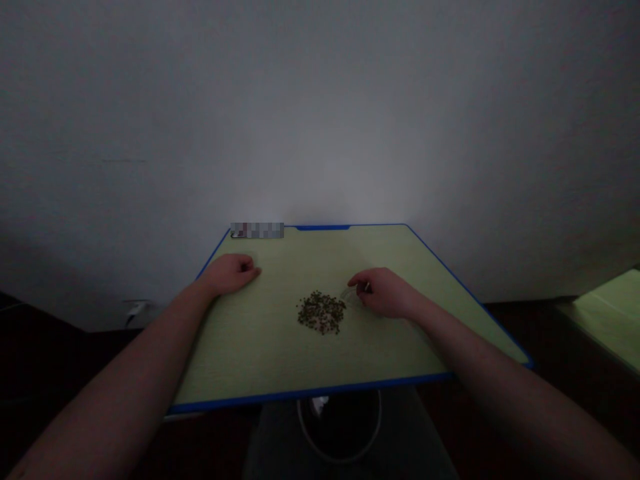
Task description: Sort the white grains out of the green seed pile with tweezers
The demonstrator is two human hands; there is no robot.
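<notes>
A loose heap of small dark brown grains or beads is spread on the table's middle. My right hand is just right of the heap, its index finger and thumb bent towards each other. From those fingertips a thin, pale curved strand, like a clear cord, reaches down towards the heap's right edge; its far end is hard to make out. On the table's left side rests my left hand, fingers curled in and thumb pointing right. I see nothing in it, and it is apart from the heap.
The pale green folding table has a blue rim and stands against a grey wall. A blurred-out flat object lies at its far left corner. Below the front edge is a round bin between my legs. Another pale surface is at right.
</notes>
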